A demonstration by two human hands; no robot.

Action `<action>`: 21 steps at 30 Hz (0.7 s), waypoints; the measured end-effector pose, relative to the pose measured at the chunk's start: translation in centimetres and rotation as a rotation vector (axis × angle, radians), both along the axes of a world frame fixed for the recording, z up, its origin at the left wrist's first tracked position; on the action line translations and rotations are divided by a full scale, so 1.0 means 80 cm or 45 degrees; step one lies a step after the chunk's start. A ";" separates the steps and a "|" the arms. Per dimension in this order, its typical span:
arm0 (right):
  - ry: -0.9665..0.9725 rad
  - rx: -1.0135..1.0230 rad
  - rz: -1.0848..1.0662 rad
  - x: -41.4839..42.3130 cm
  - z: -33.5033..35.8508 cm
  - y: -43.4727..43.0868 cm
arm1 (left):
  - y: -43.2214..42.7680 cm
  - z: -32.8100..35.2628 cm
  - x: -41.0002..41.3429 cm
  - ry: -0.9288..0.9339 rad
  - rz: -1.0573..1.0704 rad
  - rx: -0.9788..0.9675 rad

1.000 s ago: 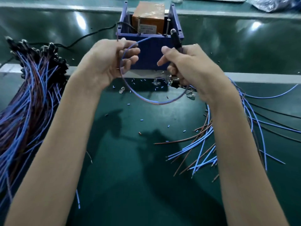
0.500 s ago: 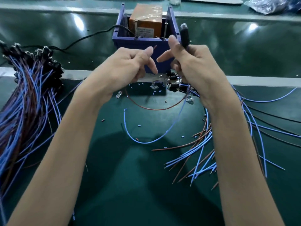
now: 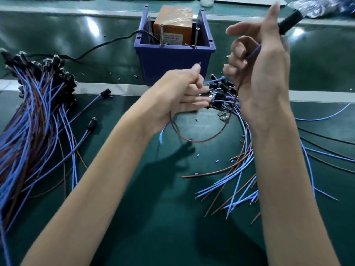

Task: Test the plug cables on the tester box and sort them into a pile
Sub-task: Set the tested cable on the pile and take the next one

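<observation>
Plug cable [image 3: 288, 22] is lifted off the tabletop [image 3: 153, 208], in front of and to the right of the tester box [image 3: 172, 60]; its black plug sticks out up and to the right from behind the right hand [image 3: 267, 77], which is raised with the forefinger straight up and the lower fingers curled round the cable's leads; a blue wire [image 3: 254, 54] runs down along that palm, and a brown wire [image 3: 201, 140] drops from the same hand, sags in a loop above the tabletop and climbs to the left hand [image 3: 180, 93]; the left hand is closed, thumb and forefinger pinching the brown wire just short of its tip, which pokes out in front of the tester box's near wall; whether the tip touches the box cannot be told; a short blue wire end shows just under the left wrist. The tester box is a blue open bin holding an orange block [image 3: 172, 20], with two upright metal pins at its front rim and a black cord [image 3: 107, 43] trailing off to the left; at the far left lies the pile [image 3: 34, 116] of blue and brown cables, black plugs bunched at the far end; two stray cables [image 3: 91, 123] lie just beside it; a loose heap [image 3: 238, 181] of cables fans out under the right forearm, plugs gathered near the box; small bits of insulation [image 3: 217, 161] dot the tabletop.
</observation>
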State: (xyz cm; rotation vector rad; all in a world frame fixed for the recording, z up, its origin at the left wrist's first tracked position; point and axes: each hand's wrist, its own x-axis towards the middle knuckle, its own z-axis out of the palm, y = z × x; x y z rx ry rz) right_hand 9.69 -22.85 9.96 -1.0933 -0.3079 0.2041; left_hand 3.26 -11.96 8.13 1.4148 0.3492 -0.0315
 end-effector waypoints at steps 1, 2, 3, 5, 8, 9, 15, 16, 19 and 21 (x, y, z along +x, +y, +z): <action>0.025 -0.021 0.019 0.000 0.001 -0.002 | 0.002 0.000 0.002 -0.011 0.073 -0.100; 0.042 -0.049 0.037 0.001 0.002 -0.004 | 0.005 0.001 0.004 -0.030 0.151 -0.198; 0.049 -0.089 0.057 0.001 0.002 -0.006 | 0.008 0.002 0.005 -0.059 0.248 -0.291; 0.053 -0.196 0.103 0.002 0.005 -0.010 | 0.018 0.003 0.004 -0.137 0.461 -0.439; 0.012 -0.439 0.128 0.003 0.008 -0.016 | 0.035 0.005 0.000 -0.221 0.678 -0.533; -0.024 -0.534 0.122 0.003 0.010 -0.019 | 0.039 0.006 -0.001 -0.231 0.722 -0.540; -0.320 -1.015 0.098 0.003 0.008 -0.026 | 0.041 -0.001 0.000 -0.254 0.905 -0.538; -0.360 -1.085 0.084 0.003 0.007 -0.028 | 0.043 -0.002 0.001 -0.262 0.927 -0.561; -0.434 -1.280 0.064 0.010 0.006 -0.033 | 0.048 -0.002 0.003 -0.308 0.979 -0.635; -0.449 -1.480 0.062 0.019 0.006 -0.031 | 0.052 -0.001 0.003 -0.375 1.036 -0.676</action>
